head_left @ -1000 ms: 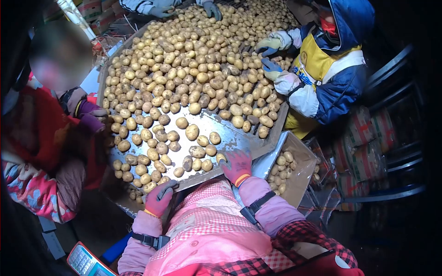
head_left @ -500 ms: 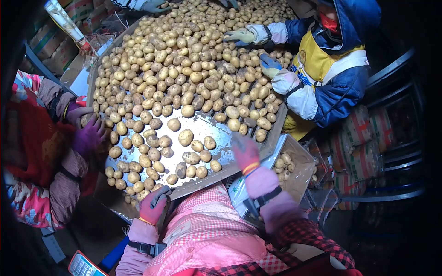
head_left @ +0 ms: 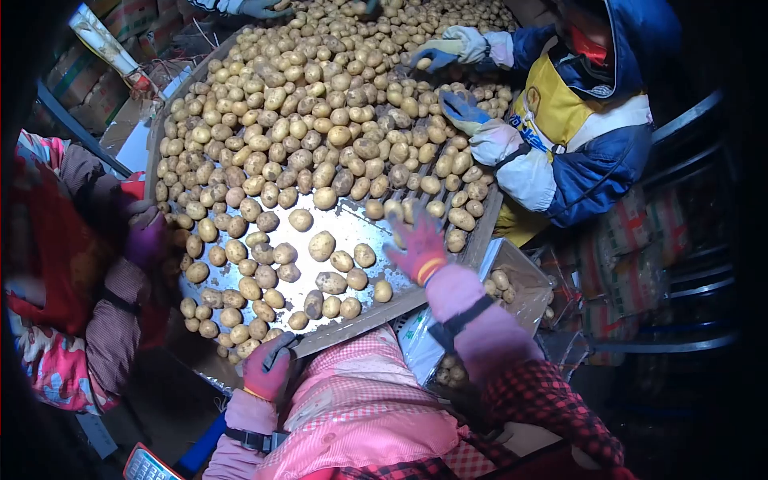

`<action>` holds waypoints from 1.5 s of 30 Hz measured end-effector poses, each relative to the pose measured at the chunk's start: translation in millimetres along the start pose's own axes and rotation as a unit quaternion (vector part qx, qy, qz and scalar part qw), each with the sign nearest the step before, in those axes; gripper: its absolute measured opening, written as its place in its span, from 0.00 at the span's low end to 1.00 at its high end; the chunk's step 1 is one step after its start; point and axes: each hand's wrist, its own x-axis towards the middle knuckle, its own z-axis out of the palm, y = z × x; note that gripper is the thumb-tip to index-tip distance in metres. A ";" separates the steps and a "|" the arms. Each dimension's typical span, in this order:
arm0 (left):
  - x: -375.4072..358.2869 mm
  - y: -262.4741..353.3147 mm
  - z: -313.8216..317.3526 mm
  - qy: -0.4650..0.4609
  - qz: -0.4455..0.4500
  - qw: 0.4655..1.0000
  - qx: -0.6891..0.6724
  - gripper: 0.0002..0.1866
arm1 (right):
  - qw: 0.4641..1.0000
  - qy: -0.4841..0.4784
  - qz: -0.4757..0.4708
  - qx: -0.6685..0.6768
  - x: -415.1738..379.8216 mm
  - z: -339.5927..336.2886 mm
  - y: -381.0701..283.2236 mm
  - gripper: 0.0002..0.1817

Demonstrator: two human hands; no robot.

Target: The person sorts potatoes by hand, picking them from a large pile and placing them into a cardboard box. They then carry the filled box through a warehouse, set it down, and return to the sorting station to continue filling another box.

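Note:
Potatoes point(head_left: 322, 246) lie spread over a large metal-topped sorting table point(head_left: 352, 222), heaped thickly toward the far side and loose near me. My right hand point(head_left: 418, 246), in a pink glove, reaches over the table's right part. Its fingers are spread and their tips touch or nearly touch potatoes by the heap's near edge; no grip shows. At the near rim rests my left hand point(head_left: 268, 370), in a pink and grey glove, beside a few potatoes. Its fingers are curled together, and whatever they hold, if anything, is hidden.
A co-worker in a yellow apron point(head_left: 552, 104) works at the right, one gloved hand holding a potato. Another person's purple glove point(head_left: 146, 236) is at the left edge; more gloved hands show at the far side. A box of potatoes point(head_left: 520, 280) stands below the right edge.
My right hand has moved away from me, from the near right rim to the potatoes by the heap. My left hand stays at the rim. The yellow-aproned co-worker's far hand now holds a potato.

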 end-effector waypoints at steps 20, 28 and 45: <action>3.8 -0.6 -3.9 -0.007 0.027 0.994 0.102 0.18 | 0.871 -0.039 0.129 0.472 180.6 29.5 59.5 0.40; 7.2 15.8 1.1 0.008 0.033 0.993 0.115 0.17 | 0.912 -0.082 -0.267 0.300 37.0 1.3 -61.7 0.18; 12.5 24.4 -5.4 -0.001 -0.006 0.995 0.095 0.19 | 0.951 -0.168 0.213 -0.149 193.6 -42.4 70.9 0.40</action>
